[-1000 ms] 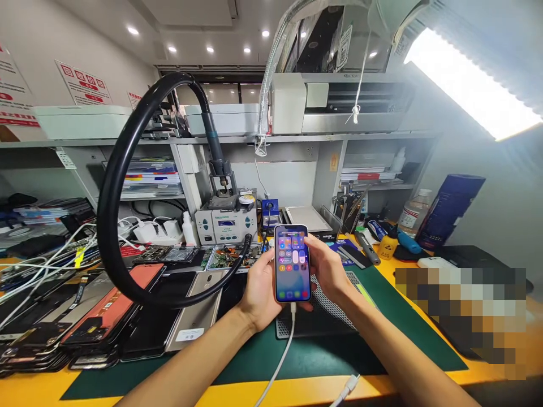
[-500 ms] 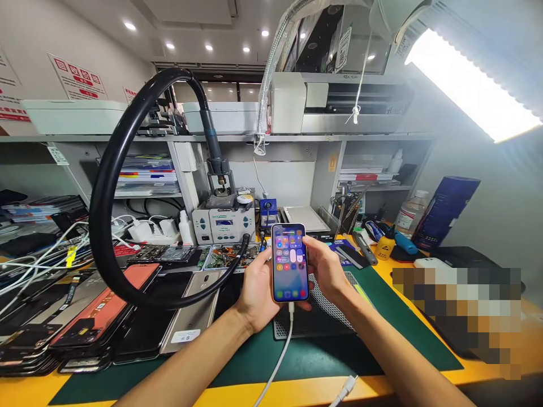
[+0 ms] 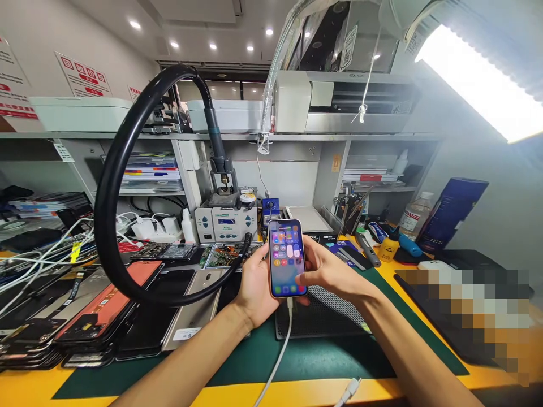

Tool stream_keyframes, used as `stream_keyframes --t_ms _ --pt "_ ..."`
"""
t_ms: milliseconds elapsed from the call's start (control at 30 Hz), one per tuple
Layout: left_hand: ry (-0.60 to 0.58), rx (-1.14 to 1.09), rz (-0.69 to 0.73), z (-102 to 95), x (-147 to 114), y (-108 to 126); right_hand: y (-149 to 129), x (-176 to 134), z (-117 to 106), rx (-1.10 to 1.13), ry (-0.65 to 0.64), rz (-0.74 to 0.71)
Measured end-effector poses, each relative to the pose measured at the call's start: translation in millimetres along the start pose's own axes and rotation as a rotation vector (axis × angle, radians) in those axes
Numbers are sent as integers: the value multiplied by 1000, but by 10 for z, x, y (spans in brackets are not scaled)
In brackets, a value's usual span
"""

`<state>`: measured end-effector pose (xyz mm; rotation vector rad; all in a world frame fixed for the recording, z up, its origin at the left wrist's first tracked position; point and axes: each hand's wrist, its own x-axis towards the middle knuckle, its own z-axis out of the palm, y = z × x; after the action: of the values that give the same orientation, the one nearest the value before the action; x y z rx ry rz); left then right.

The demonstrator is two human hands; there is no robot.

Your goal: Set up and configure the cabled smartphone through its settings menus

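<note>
Smartphone with a pale frame and a lit, icon-filled screen (image 3: 284, 274) is held up, facing the person, above a black mesh-patterned pad (image 3: 333, 314) on a dark green mat (image 3: 322, 362). The left hand (image 3: 257, 288) grips it from its left side. The right hand (image 3: 335, 274) is half-curled at the opposite edge, thumb over the lower right of the screen; whether it also bears weight, I cannot tell. Ideally the left hand carries the phone steadily, leaving the right thumb free for light, exact touches, while the slim white cable (image 3: 280, 350) at the bottom edge hangs slack, without tugging.
</note>
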<state>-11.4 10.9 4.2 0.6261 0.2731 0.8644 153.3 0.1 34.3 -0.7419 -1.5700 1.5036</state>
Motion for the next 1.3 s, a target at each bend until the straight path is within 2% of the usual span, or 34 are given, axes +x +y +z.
stream_keyframes --t_ms 233,433,700,833,967,1167,1233,1300 --pt "-31 -25 -3 -28 17 -2 41 0 -3 -5 -24 18" --pt "1 -17 6 -14 2 12 33 46 2 -9 155 6" --pt "-13 32 -14 21 -6 12 110 113 4 161 236 39" --pt "-21 38 -12 6 -4 0 126 118 -18 160 260 17" --pt "20 -1 -14 1 -1 8 96 91 -27 79 203 -23" --pt "35 -56 17 23 12 87 116 21 -35 45 -47 -12" --pt "53 -61 22 17 18 104 166 27 -34 1 -47 -15" --pt "54 -52 32 3 24 111 209 54 -18 -46 15 -15"
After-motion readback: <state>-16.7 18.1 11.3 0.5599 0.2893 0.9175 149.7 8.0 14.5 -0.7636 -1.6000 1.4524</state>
